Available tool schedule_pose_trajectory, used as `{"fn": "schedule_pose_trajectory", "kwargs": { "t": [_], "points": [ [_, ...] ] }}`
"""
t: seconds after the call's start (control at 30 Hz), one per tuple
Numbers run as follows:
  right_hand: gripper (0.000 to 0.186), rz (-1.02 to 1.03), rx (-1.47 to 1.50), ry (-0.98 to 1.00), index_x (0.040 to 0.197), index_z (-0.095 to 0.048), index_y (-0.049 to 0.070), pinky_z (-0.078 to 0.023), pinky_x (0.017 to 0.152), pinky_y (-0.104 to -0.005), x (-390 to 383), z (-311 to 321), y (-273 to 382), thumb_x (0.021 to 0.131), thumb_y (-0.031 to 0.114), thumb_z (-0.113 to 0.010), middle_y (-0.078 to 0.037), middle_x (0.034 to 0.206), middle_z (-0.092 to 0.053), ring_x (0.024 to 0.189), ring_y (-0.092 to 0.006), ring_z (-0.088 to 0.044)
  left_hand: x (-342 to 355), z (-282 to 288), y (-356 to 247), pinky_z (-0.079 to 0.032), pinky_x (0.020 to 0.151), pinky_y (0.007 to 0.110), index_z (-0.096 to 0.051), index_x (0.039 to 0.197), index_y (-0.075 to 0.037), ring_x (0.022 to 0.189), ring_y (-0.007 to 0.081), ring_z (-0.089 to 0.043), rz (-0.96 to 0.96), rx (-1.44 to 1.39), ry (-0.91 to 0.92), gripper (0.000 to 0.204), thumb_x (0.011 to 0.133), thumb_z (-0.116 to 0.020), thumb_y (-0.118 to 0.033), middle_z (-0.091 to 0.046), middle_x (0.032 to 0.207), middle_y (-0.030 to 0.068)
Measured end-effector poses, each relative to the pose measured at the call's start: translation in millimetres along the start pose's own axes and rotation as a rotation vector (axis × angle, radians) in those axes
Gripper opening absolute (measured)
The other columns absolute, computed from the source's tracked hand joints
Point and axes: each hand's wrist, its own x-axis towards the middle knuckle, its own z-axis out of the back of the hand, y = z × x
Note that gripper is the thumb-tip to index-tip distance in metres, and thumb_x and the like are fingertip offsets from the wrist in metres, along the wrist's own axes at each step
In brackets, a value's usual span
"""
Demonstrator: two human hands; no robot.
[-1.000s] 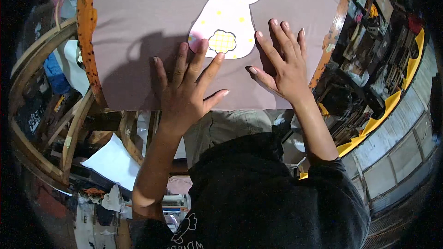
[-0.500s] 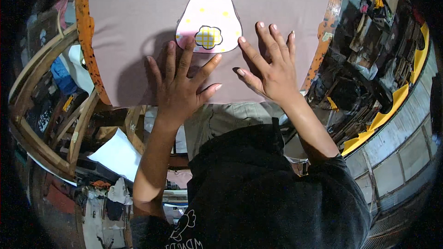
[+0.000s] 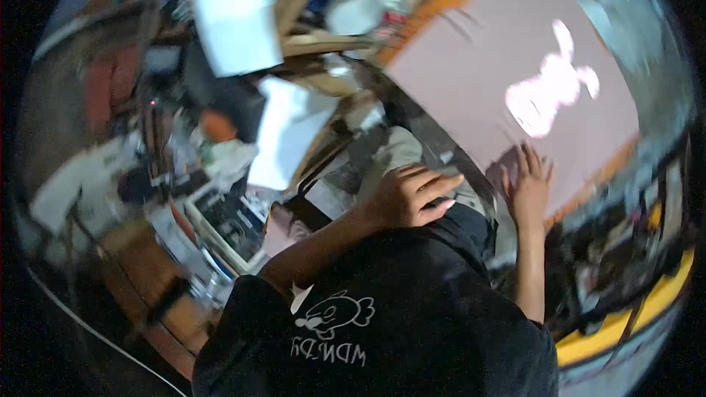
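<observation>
A pale rabbit-shaped cutout (image 3: 551, 92) lies flat on a mauve cloth-covered board (image 3: 471, 73) with orange edges, at the upper right. My right hand (image 3: 529, 184) rests on the board's near part, just below the cutout's base. Its fingers are spread and it holds nothing. Away from the board, my left hand (image 3: 415, 195) hangs over my lap, in front of my dark shirt. Its fingers are loosely bent with the thumb apart, and nothing shows in them. The cutout's printed details are washed out and blurred.
White sheets (image 3: 290, 129) lean by wooden frame pieces (image 3: 320, 44) on the left. Below them stands a light-rimmed tray (image 3: 228, 228) with dark contents. A brown wooden surface (image 3: 158, 279) lies at lower left. Clutter and a yellow strip (image 3: 625, 309) line the right.
The view has swung left, so the board now sits tilted at the upper right. My left hand has left the board and come back over my lap; my right hand stays on it.
</observation>
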Motion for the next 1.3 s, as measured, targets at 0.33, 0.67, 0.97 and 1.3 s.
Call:
{"fn": "schedule_pose_trajectory", "kwargs": {
  "t": [0.33,0.67,0.97,1.3],
  "points": [
    [0.025,0.734,0.41,-0.156,0.1,-0.065,0.0,-0.053,0.07,-0.047,62,96,312,0.089,0.022,-0.072,-0.018,0.088,-0.065,0.08,-0.0403,-0.064,-309,258,117,-0.05,0.076,0.028,-0.063,0.105,0.001,0.08,0.0144,-0.064,0.55,0.09,-1.423,0.019,0.103,-0.057,-0.016,-0.069,0.089,0.0078],
    [0.026,1.413,-0.131,-0.178,0.099,-0.065,0.004,-0.051,0.087,-0.0416,26,-48,610,0.084,0.025,-0.062,-0.011,0.095,-0.067,0.091,-0.0279,-0.067,-406,244,231,-0.05,0.093,0.045,-0.059,0.123,0.004,0.114,0.0411,-0.059,0.599,0.261,-0.764,0.049,0.075,-0.055,0.015,-0.056,0.134,0.0205],
    [0.021,1.425,-0.324,-0.079,0.089,-0.074,0.008,-0.057,0.061,-0.0428,13,13,660,0.078,0.025,-0.065,-0.013,0.074,-0.072,0.062,-0.0266,-0.071,-409,245,216,-0.05,0.098,0.042,-0.064,0.118,0.003,0.115,0.0368,-0.061,0.65,-0.076,-0.85,0.033,0.087,-0.058,-0.005,-0.058,0.134,0.0219],
    [0.046,1.377,-0.538,-0.055,0.103,-0.067,0.006,-0.055,0.063,-0.0466,-19,140,720,0.075,0.041,-0.078,-0.02,0.085,-0.071,0.07,-0.0347,-0.07,-404,293,220,-0.042,0.107,0.047,-0.051,0.14,-0.011,0.128,0.0356,-0.052,0.771,0.162,-0.651,0.054,0.093,-0.06,-0.038,-0.056,0.136,0.0207]
  ]
}}
